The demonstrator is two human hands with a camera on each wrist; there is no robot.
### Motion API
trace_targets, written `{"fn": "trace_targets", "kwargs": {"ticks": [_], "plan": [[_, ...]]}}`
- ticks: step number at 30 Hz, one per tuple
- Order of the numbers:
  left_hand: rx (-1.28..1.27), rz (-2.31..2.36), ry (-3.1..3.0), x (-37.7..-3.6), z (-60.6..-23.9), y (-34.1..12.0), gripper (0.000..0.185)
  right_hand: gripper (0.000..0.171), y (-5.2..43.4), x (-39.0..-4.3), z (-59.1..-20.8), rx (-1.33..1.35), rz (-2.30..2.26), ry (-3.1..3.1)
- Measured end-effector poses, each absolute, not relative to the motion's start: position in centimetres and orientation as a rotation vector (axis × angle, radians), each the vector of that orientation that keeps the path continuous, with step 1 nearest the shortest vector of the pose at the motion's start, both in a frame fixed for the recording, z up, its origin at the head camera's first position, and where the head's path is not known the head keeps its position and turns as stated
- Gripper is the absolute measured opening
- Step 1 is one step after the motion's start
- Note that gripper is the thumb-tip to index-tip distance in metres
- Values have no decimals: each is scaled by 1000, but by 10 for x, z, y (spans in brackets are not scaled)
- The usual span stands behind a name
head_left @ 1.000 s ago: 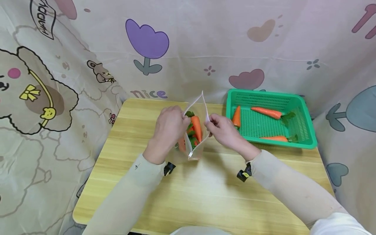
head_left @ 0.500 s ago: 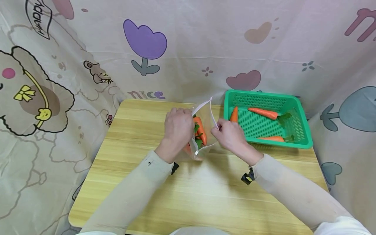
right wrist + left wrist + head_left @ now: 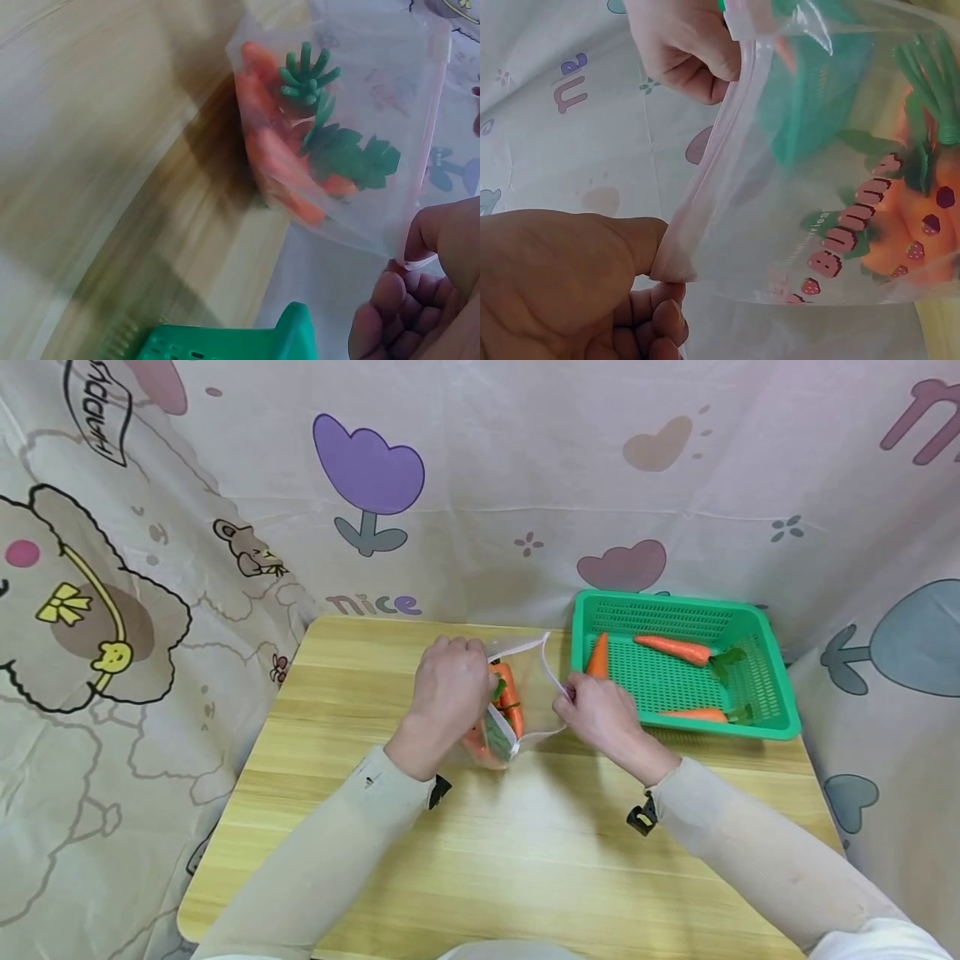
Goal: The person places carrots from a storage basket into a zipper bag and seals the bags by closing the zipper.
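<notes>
A clear zip bag (image 3: 542,693) with a white zip edge and printed "Bunny" lettering stands mid-table, several carrots (image 3: 907,225) with green tops inside it. Its mouth gapes between my two hands. My left hand (image 3: 452,689) pinches the bag's left rim between thumb and fingers, as the left wrist view shows. At the opposite rim my right hand (image 3: 600,706) pinches the zip edge near the corner. Through the film in the right wrist view, orange carrots (image 3: 274,161) and a leafy green top (image 3: 352,154) lie at the bag's bottom.
Right of the bag stands a green plastic basket (image 3: 783,693) with three carrots in it, among them one carrot (image 3: 675,649) near the back. The wooden table (image 3: 525,860) ends at a patterned cloth (image 3: 480,468) behind.
Both hands have shifted right together with the bag. The right hand has drawn farther from the left, so the bag's mouth is spread wider sideways. The basket's carrots stay put.
</notes>
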State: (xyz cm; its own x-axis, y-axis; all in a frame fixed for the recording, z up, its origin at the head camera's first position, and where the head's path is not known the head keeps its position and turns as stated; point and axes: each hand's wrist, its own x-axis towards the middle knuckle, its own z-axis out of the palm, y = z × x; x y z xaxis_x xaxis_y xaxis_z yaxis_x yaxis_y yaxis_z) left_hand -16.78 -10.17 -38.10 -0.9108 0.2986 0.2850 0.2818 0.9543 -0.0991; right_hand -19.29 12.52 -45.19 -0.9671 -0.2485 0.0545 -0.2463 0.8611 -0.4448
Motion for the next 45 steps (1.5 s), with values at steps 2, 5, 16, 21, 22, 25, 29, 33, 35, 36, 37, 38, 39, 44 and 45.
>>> {"fn": "trace_targets", "kwargs": {"ticks": [2, 5, 16, 21, 22, 25, 29, 33, 35, 36, 37, 38, 39, 44, 45], "plan": [[-424, 46, -2811, -168, -380, -102, 26, 10, 126, -193, -453, -405, -723, 3021], [-422, -8, -2805, -168, -379, -101, 22, 9, 126, -193, -454, -409, -718, 3011], [-415, -85, -2842, -170, -380, -102, 20, 13, 150, -200, -451, -617, -706, 3064], [-411, -138, -2870, -170, -381, -101, 22, 12, 178, -219, -448, -914, -532, 3314], [-408, -152, -2879, -170, -381, -101, 22, 13, 184, -223, -448, -988, -488, 3359], [-392, -193, -2910, -169, -381, -100, 21, 19, 202, -237, -447, -1144, -361, 3436], [-381, -237, -2932, -168, -382, -98, 20, 17, 227, -253, -443, -1102, -194, 3413], [-358, -270, -2953, -169, -382, -96, 21, 14, 254, -275, -439, -1017, -4, 3319], [-343, -293, -2962, -170, -382, -95, 21, 17, 267, -288, -437, -991, 100, 3256], [-336, -302, -2966, -170, -382, -94, 21, 18, 273, -294, -437, -977, 154, 3225], [-332, -312, -2969, -170, -382, -93, 21, 17, 279, -300, -435, -971, 224, 3196], [-328, -318, -2971, -171, -382, -93, 22, 16, 285, -305, -435, -961, 271, 3165], [-324, -324, -2972, -171, -382, -92, 22, 16, 291, -311, -435, -949, 319, 3131], [-307, -337, -2976, -171, -382, -91, 21, 13, 313, -335, -436, -915, 437, 3006], [-304, -339, -2977, -171, -382, -91, 21, 14, 316, -340, -437, -913, 451, 2986]]}}
